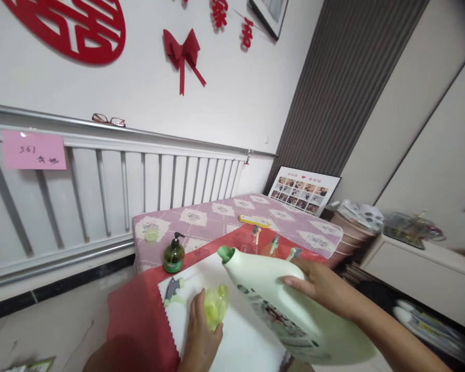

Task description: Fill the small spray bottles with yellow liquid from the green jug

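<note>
In the head view my right hand [318,284] is closed round the handle of a big pale green detergent jug [290,315]. The jug lies tilted, and its uncapped green spout [227,254] points to the upper left. Below that spout, my left hand [201,328] grips a small see-through yellow-green bottle [216,305] above a white mat. A grey and green spray head [173,290] rests on the mat's left corner. Just behind it stands a dark green pump bottle [173,256] with a black pump.
Several spray bottles [274,245] stand behind the jug on the red cloth [139,315]. A yellow box [253,221] and a pale green lid-like piece [152,235] lie on the purple patterned table cover [217,212]. A white railing [139,181] runs along the left.
</note>
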`<state>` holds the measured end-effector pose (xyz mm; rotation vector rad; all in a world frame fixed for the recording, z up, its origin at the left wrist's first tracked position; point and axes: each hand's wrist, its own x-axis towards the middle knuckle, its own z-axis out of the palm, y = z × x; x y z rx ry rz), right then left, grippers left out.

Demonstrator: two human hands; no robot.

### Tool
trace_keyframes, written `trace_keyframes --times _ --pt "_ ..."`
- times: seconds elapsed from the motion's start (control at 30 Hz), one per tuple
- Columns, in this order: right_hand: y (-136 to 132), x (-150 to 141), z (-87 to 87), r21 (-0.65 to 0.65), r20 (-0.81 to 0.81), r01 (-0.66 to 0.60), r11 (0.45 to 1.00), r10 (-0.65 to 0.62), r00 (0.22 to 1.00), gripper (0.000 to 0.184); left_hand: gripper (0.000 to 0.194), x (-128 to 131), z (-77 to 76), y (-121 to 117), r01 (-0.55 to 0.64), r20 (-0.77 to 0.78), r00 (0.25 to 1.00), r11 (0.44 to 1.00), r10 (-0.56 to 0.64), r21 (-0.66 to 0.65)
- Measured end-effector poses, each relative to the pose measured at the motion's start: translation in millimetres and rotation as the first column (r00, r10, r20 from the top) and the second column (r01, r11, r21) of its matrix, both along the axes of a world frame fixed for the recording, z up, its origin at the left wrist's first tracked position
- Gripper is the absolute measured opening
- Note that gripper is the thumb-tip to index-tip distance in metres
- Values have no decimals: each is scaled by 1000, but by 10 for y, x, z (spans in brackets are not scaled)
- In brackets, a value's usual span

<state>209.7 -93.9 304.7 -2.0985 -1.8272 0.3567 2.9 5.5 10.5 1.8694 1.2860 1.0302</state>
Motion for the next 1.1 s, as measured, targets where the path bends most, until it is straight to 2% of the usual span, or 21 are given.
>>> trace_keyframes --times 0.13,0.27,0.43,0.53,0.63,0.7,0.83,0.93,1.0,1.1 --pt "221 18 -268 144 -90 114 983 -102 991 41 85 8 -111 65 11 -17 1000 1000 -11 -9" --pt "557 50 -641 312 -229 293 904 -227 947 33 84 32 -123 58 -17 -25 1000 1000 18 16" --pt "969 20 -1158 391 -385 416 821 -265 884 35 85 77 -132 28 -60 -41 997 996 63 60" --pt "1100 -54 -1482 416 -456 471 778 -270 848 37 86 79 -182 49 -67 -55 996 996 69 51" --pt "1108 -122 -1759 416 -505 478 773 -241 829 34 89 69 -213 62 -71 -73 995 997 73 23" --pt "1074 -139 -1879 413 -523 461 785 -210 826 31 91 70 -207 56 -69 -83 994 998 69 10" --pt "1012 -114 -1977 396 -544 429 812 -169 822 25 97 105 -142 23 -56 -107 992 998 58 21" --pt "944 -100 -2070 380 -558 428 820 -166 813 28 101 139 -88 13 -39 -142 989 999 37 -10" --pt "849 -124 -2201 381 -573 476 793 -201 794 36 101 152 -76 18 -42 -144 989 998 35 -44" --pt "641 -251 -2473 364 -646 630 685 -302 701 57 97 151 -95 35 -53 -128 991 995 42 -83"
